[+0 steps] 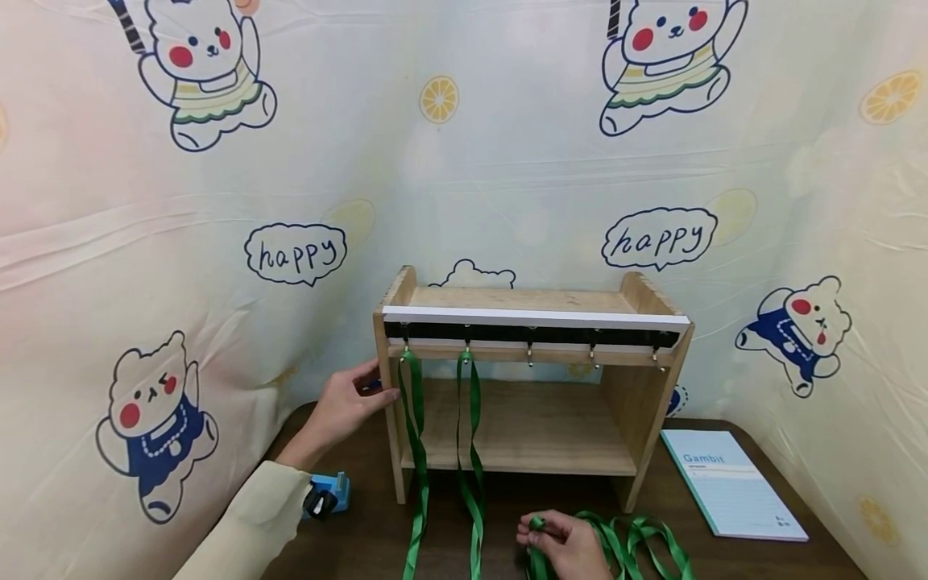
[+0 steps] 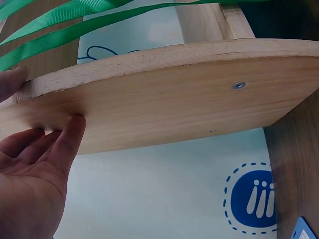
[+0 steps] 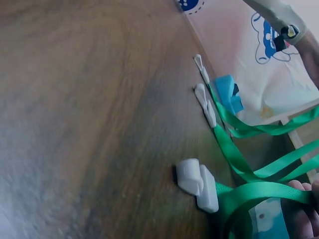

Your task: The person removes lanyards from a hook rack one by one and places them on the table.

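Observation:
On the table stands a small wooden shelf (image 1: 522, 427) with a row of hooks (image 1: 530, 352) along its front rail. Two green lanyards (image 1: 416, 419) hang from the two leftmost hooks, their white loop ends (image 3: 205, 105) lying low in the right wrist view. My left hand (image 1: 355, 403) grips the shelf's left side panel (image 2: 164, 94), thumb at the front edge and fingertips against the outer face. Below the shelf front, my right hand (image 1: 573, 544) pinches another green lanyard (image 3: 264, 191). A white plastic clip (image 3: 197, 184) shows at the end of a strap beside it.
More green lanyard straps (image 1: 641, 540) lie in loops right of my right hand. A light blue notebook (image 1: 735, 483) rests on the table at the right. A blue tape dispenser (image 1: 335, 491) sits by the left sleeve. Printed cloth (image 1: 464, 177) hangs behind.

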